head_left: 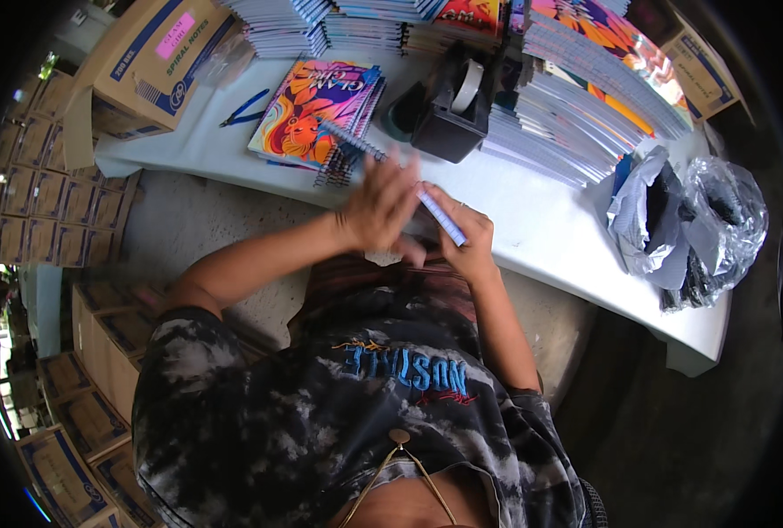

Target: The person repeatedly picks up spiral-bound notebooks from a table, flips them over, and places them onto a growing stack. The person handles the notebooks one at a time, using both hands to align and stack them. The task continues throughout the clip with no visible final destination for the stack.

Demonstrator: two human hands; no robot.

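A notebook [441, 217], seen edge-on as a narrow white and blue strip, is gripped in my right hand [470, 236] over the table's near edge. My left hand [378, 204] is beside its far-left end, with fingers smeared by motion. From under those fingers a thin dark spiral coil [352, 138] stretches up and left, over a small stack of spiral notebooks [308, 114] with bright orange and pink covers. Whether the left fingers pinch the coil is hard to see. The held notebook's cover is hidden.
Blue-handled pliers [243, 109] lie left of the notebook stack. Behind it are a black tape dispenser [451, 114] and tall piles of notebooks [576, 97]. An opened carton [158, 66] stands at the left, plastic bags with black coils [660, 220] at the right. Cartons [61, 198] are stacked beyond the table.
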